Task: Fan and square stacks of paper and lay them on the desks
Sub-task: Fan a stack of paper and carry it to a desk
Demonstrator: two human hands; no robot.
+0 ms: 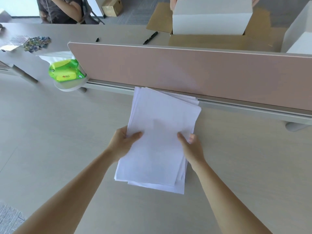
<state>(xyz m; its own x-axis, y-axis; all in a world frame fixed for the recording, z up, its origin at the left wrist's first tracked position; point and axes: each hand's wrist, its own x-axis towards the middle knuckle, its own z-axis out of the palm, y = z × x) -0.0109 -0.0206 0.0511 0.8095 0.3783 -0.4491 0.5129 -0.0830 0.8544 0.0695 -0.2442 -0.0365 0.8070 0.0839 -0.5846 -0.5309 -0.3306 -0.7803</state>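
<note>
A stack of white paper lies lengthwise over the pale wooden desk, its sheets fanned and uneven at the far and near ends. My left hand grips the stack's left edge, thumb on top. At the right edge my right hand holds it the same way, thumb on the top sheet. The stack's far end reaches the foot of the pink divider panel.
A green tissue pack sits on a small round shelf at the divider's left end. Beyond the divider are a black marker, a pile of binder clips, an open cardboard box with another person's hands holding a white box, and a second person.
</note>
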